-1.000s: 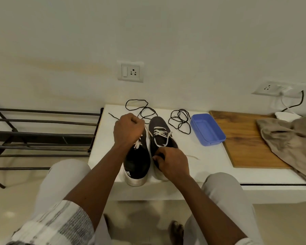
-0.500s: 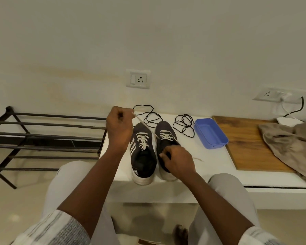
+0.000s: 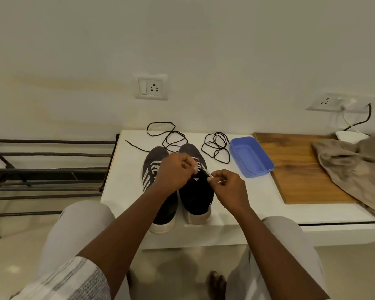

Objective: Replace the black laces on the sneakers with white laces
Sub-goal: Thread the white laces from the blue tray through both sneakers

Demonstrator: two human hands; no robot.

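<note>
Finding: half a second ago your left hand was held out at 10 o'clock of the pair, drawing a white lace taut, while your right hand pressed on the right sneaker. Both hands have now closed in over that sneaker's throat. The left hand's fingers are curled and pinch the lace near the top eyelets. The right hand pinches the lace's thin free end just at 3 o'clock of them. Judgement: lacing on this shoe has reached the top, and what remains is the last eyelet or the knot (which of the two the view does not settle). The left sneaker already shows white lacing, so the task reads as near complete. Both sneakers stand side by side at the near edge of the tabletop, long axes running 6 to 12 o'clock, toes at 12 toward the wall, heels toward you. The removed black laces lie loose at 12 to 1 o'clock of the toes.
</note>
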